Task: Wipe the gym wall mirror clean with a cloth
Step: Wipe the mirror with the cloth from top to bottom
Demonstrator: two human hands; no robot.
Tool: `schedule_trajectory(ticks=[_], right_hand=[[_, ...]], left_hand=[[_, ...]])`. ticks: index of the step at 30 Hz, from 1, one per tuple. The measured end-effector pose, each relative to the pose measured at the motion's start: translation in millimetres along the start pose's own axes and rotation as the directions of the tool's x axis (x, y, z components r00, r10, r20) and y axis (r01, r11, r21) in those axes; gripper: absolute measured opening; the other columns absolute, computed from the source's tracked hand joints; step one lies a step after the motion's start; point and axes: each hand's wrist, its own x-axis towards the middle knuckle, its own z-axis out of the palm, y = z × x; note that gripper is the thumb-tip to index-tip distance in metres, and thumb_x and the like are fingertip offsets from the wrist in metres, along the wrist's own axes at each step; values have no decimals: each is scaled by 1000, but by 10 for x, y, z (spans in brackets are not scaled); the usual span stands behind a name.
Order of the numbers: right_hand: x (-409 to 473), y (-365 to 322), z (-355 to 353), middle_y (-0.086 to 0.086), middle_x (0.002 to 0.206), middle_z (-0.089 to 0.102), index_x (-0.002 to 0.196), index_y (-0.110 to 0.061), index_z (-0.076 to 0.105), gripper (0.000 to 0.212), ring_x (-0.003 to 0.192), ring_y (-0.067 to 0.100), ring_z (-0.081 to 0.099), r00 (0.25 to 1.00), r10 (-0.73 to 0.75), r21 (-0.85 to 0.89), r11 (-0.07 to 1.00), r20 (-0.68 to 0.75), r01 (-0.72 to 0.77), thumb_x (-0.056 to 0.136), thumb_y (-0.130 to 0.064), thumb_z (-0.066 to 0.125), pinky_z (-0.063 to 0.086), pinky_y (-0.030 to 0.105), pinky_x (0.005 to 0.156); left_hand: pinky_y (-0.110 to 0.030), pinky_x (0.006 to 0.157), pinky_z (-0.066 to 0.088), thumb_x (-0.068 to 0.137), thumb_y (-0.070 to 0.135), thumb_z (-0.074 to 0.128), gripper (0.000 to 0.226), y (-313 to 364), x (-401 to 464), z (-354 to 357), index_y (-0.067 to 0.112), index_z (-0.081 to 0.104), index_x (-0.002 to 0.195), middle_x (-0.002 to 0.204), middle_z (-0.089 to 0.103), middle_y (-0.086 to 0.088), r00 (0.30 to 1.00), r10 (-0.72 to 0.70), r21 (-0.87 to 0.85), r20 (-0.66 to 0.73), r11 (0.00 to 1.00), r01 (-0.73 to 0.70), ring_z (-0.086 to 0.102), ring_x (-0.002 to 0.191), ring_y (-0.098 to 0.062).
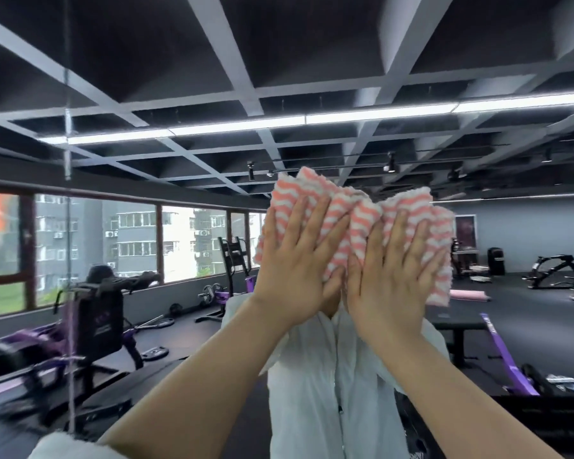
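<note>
The wall mirror (312, 77) fills nearly the whole view and reflects the gym. A pink-and-white wavy-striped cloth (355, 210) is spread against the glass at about head height, bunched in the middle. My left hand (295, 260) presses flat on the cloth's left half, fingers straight and spread. My right hand (395, 270) presses flat on its right half the same way. Below the cloth the mirror shows my reflection in a white shirt (328, 392), its upper part hidden by the cloth and hands.
A vertical seam between mirror panels (67, 226) runs down the left side. Reflected in the glass are purple-and-black gym machines (93, 313), weight plates on the floor, windows with buildings outside, a bench and purple band (507, 362) at right, and ceiling light strips.
</note>
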Motion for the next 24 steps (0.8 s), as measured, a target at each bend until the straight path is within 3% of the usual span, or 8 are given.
schedule_trajectory(ticks=[6,10,16,19,24], right_hand=[[-188,-838,136,22,156,21,147,-9,19,63,143,43,12,991,-123,38,992,51,121,93,-40,25,3,63,111],[-377,-1350,233,18,157,19,148,-11,17,64,144,40,11,976,-193,50,981,96,189,92,-41,24,3,63,112],[-663,-1897,339,15,158,19,150,-16,23,62,145,39,13,943,-309,109,949,125,297,93,-40,25,-3,60,114],[-783,-2104,370,12,158,18,148,-20,29,60,146,37,11,918,-369,132,927,145,352,92,-41,24,-5,58,116],[-1029,-2315,436,4,158,11,147,-26,26,60,146,33,1,857,-487,147,872,170,467,90,-44,20,-11,53,116]], left_hand=[[-62,110,14,99,49,10,59,-636,-629,-81,19,14,150,154,15,-12,990,-143,59,8,988,142,16,142,-35],[-58,114,4,99,50,5,60,-987,-1107,-83,23,-8,152,159,5,-10,969,-246,79,23,967,244,-3,147,-29],[-60,112,8,98,50,9,64,-1327,-1676,-120,20,-11,152,156,11,-19,914,-392,82,105,919,385,12,143,-39],[-62,113,6,97,54,5,65,-1419,-1949,-131,23,-14,151,158,3,-19,857,-492,57,152,870,490,0,145,-38],[-56,109,-6,95,59,11,67,-1386,-2401,-129,34,-25,146,157,-14,-9,775,-607,-43,174,782,622,-27,142,-22]])
